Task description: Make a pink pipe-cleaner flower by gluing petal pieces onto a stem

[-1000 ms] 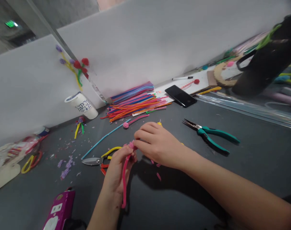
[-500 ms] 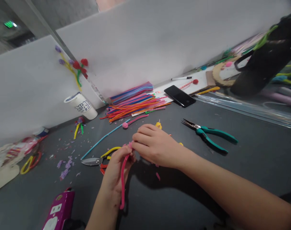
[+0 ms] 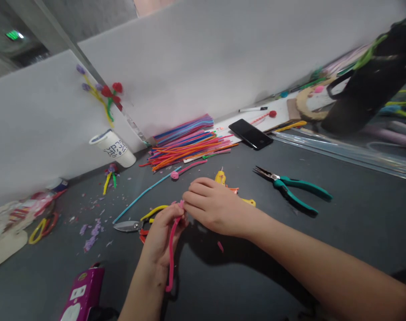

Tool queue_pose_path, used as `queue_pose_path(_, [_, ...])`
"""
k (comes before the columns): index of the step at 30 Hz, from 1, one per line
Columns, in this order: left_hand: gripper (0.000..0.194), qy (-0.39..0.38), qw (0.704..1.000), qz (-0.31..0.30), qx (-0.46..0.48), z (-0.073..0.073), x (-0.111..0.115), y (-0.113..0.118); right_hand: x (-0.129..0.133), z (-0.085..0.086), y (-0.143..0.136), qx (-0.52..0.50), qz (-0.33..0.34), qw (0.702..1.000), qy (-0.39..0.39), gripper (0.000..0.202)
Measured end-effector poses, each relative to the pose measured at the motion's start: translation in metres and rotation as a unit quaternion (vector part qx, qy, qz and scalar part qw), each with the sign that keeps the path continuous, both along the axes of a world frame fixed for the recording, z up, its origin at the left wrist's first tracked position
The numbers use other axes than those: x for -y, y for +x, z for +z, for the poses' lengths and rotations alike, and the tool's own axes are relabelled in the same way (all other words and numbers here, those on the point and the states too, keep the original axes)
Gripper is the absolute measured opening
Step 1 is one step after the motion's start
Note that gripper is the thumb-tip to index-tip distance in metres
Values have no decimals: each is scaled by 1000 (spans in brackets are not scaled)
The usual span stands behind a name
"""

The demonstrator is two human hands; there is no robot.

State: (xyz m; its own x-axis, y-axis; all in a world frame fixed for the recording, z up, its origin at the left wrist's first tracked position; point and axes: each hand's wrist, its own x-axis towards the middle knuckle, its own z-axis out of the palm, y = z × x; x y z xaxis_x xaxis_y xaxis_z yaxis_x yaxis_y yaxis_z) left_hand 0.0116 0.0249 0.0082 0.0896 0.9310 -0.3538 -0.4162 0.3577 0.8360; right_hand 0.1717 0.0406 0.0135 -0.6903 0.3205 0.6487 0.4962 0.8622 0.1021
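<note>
Between the fingers of my left hand (image 3: 166, 225) a pink pipe cleaner (image 3: 171, 258) is pinched, its long end hanging down past the wrist. At its upper end, a small bunched pink part shows at the fingertips. My right hand (image 3: 213, 205) closes its fingers on that same end, and the exact grip is hidden behind them. Scissors (image 3: 131, 226) with yellow and red handles lie partly behind my left hand. Beyond my right hand sits a yellow glue gun (image 3: 220, 177), largely covered by it. A pink pipe cleaner with a coiled head (image 3: 175, 175) lies just ahead.
Teal-handled pliers (image 3: 283, 183) lie to the right. A bundle of coloured pipe cleaners (image 3: 189, 149), a phone (image 3: 250, 133) and a paper cup (image 3: 114, 147) stand along the back. Purple scraps (image 3: 93, 234) and a magenta power strip (image 3: 84, 292) are at left; a black bottle (image 3: 363, 84) stands far right.
My right hand has shifted slightly down and left, uncovering more of the yellow glue gun. My left hand keeps its hold on the pink pipe cleaner, almost unmoved.
</note>
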Motion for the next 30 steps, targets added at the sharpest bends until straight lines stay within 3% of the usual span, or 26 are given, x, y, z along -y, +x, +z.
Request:
queue_pose_path(22, [13, 8, 1000, 6, 6, 0, 0, 1, 2, 0, -1, -7, -16, 1000, -12, 19])
queue_pose_path(26, [12, 33, 999, 3, 30, 2, 3, 1, 3, 4, 1, -107, -27, 993, -39, 19])
queue_pose_path(30, [6, 54, 998, 9, 34, 6, 7, 1, 5, 6, 1, -239, -27, 965, -101, 11])
